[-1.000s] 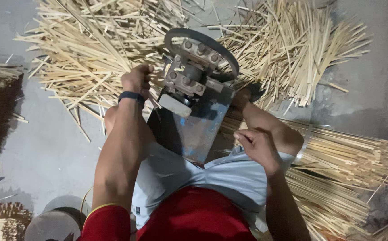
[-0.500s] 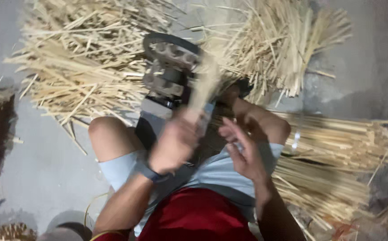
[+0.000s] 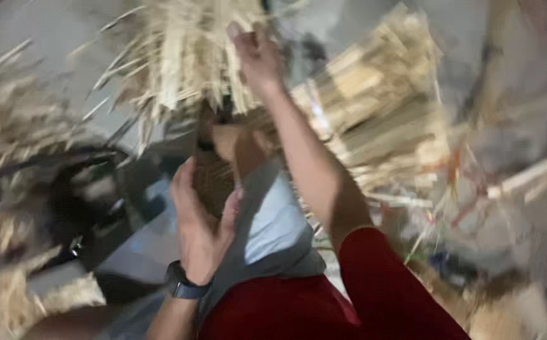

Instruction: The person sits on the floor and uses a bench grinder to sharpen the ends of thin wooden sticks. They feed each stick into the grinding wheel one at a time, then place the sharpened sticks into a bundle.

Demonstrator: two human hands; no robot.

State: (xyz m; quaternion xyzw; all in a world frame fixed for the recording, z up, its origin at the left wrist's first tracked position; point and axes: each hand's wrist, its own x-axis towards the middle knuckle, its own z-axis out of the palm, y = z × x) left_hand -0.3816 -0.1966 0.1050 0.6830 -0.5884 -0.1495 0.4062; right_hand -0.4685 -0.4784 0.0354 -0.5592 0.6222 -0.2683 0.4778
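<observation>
The view is strongly blurred. My right hand [image 3: 256,58] is stretched forward into a pile of thin pale bamboo sticks [image 3: 188,53] at the top; its fingers look curled among the sticks, but whether it grips any is unclear. My left hand [image 3: 201,223], with a dark watch on the wrist, hangs near my bent knee [image 3: 236,148] and grey shorts, its fingers loosely apart and nothing seen in it. The dark metal machine [image 3: 81,211] lies to the left of that hand.
A thick bundle of straight sticks [image 3: 374,116] lies to the right of my right arm. More loose sticks [image 3: 9,126] cover the left side. A grey floor [image 3: 531,164] and blurred clutter show at the right.
The camera has swung to the right and the view is now blurred. My right hand has gone from my lap out to the stick pile ahead. My left hand has dropped toward my knee.
</observation>
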